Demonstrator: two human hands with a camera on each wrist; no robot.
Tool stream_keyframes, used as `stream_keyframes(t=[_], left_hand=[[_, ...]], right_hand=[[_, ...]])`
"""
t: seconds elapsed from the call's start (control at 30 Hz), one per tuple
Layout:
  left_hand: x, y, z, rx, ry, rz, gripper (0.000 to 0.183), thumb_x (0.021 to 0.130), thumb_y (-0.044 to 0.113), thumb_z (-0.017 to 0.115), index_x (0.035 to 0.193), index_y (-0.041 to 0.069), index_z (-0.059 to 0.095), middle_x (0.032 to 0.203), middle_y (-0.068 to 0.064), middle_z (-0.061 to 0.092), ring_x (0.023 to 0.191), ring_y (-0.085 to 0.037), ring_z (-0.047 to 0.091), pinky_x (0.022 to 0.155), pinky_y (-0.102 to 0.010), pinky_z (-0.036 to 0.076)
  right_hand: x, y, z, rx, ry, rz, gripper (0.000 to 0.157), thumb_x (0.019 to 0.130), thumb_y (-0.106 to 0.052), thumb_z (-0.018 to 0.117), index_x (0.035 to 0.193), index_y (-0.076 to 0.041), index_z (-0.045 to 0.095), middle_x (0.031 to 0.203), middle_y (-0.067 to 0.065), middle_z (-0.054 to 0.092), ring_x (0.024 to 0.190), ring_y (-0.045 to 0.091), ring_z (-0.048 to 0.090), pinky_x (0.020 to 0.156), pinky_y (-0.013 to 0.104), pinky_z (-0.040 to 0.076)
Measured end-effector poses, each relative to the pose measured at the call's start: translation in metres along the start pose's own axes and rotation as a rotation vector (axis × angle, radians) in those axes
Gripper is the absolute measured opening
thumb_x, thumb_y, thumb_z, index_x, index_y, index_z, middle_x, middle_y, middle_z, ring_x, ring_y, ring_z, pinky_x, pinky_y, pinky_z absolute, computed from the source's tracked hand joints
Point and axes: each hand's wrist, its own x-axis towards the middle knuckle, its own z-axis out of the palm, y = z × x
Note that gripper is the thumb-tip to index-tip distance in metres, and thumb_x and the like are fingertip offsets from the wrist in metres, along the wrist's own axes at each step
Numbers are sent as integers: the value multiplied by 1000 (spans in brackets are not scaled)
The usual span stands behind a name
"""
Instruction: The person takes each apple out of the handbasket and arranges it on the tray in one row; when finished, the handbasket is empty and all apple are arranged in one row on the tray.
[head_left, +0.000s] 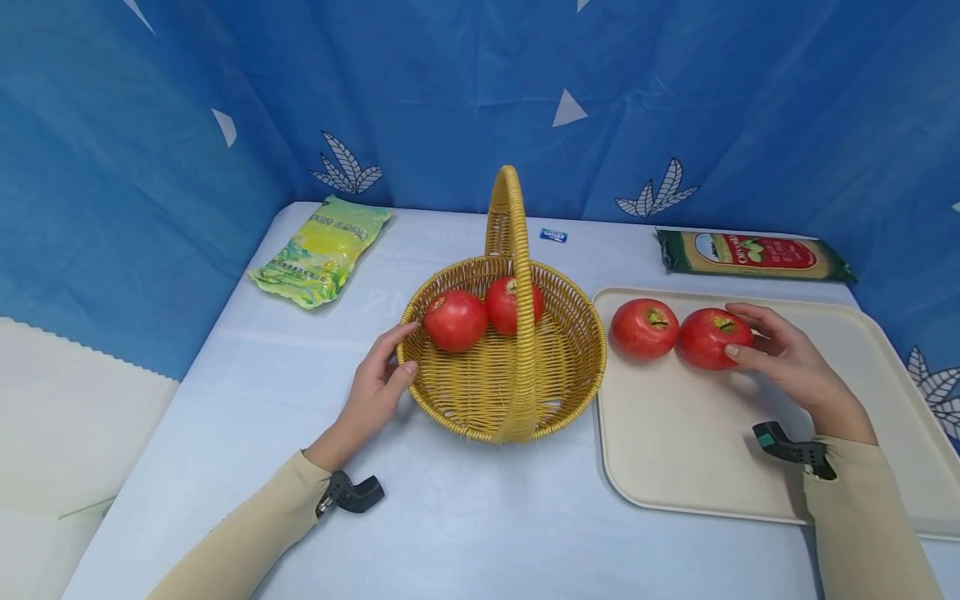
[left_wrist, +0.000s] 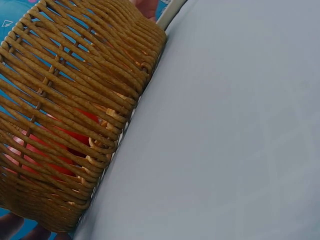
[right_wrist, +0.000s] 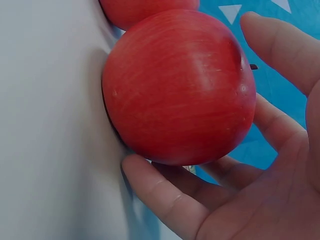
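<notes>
A yellow wicker basket (head_left: 564, 367) with a tall arched handle holds two red apples, one of them the left apple (head_left: 455, 322). My left hand (head_left: 381, 379) grips the basket's left rim, thumb tip over the edge and fingers along the outer wall. In the left wrist view, the woven side (left_wrist: 75, 75) hides most of the fruit inside. On the beige tray (head_left: 675, 450), my right hand (head_left: 783, 358) holds the right-hand apple (right_wrist: 180, 90), its fingers curled round the far side and thumb at the near side. Another apple (head_left: 643, 329) sits just left of it.
Behind the tray lies a green and red pasta packet (head_left: 753, 255). A yellow-green bag (head_left: 324, 250) is at the back left, and a small blue packet (head_left: 553, 235) sits behind the basket. A blue patterned curtain (head_left: 465, 100) borders the white table (head_left: 480, 517).
</notes>
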Motion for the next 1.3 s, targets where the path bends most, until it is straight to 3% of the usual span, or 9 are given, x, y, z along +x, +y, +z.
stream_keyframes(t=[0.33,0.5,0.67,0.77,0.83,1.0,1.2,1.3], left_hand=[[0,-1,0,-1,-7,-6,53,96,1,55,148,3,48,154,-21,47,136,-41,50,97,-11,49],[0,-1,-1,-2,-7,-9,53,96,2,56,148,2,48,153,-22,47,138,-40,49,97,-11,48],[0,-1,-1,4,-7,-13,53,95,2,56,148,3,48,153,-22,48,138,-40,50,97,-11,48],[0,-1,0,2,-7,-14,53,96,2,56,148,3,48,153,-21,48,137,-40,50,96,-11,48],[0,-1,0,1,-7,-10,53,96,1,56,148,3,48,153,-22,48,136,-40,51,95,-11,49],[0,0,0,3,-10,0,53,96,0,56,148,2,47,152,-23,48,134,-40,53,92,-12,50],[0,2,0,9,-9,-6,53,96,1,56,149,2,47,152,-22,48,133,-41,53,91,-12,50],[0,2,0,10,-7,-1,53,96,0,56,149,1,47,152,-23,48,132,-41,54,91,-12,51]], right_hand=[[-5,-2,-10,5,19,-39,70,97,-14,67,159,-23,35,136,-30,42,109,-12,41,76,5,49],[-11,-8,-18,3,93,-74,72,96,-11,68,158,-27,36,151,-18,45,117,-12,43,86,1,45],[-19,-32,-17,-16,247,-8,70,99,-17,66,159,-33,33,162,-12,39,145,3,39,113,6,29],[-22,-54,-13,-11,313,-35,70,98,-14,67,158,-31,35,162,-9,40,149,9,37,116,7,27],[-23,-71,-9,-10,333,-75,69,97,-11,68,157,-28,38,159,-6,43,146,9,40,110,2,30],[-18,-112,4,-26,290,-189,71,91,-6,73,154,-23,45,155,-2,47,142,10,44,100,0,38],[-2,-156,26,-125,129,-309,72,86,-8,78,151,-18,49,155,7,49,141,23,44,103,6,39],[6,-175,41,-163,40,-378,67,86,-8,78,147,-15,53,153,13,50,142,31,43,114,30,45]])
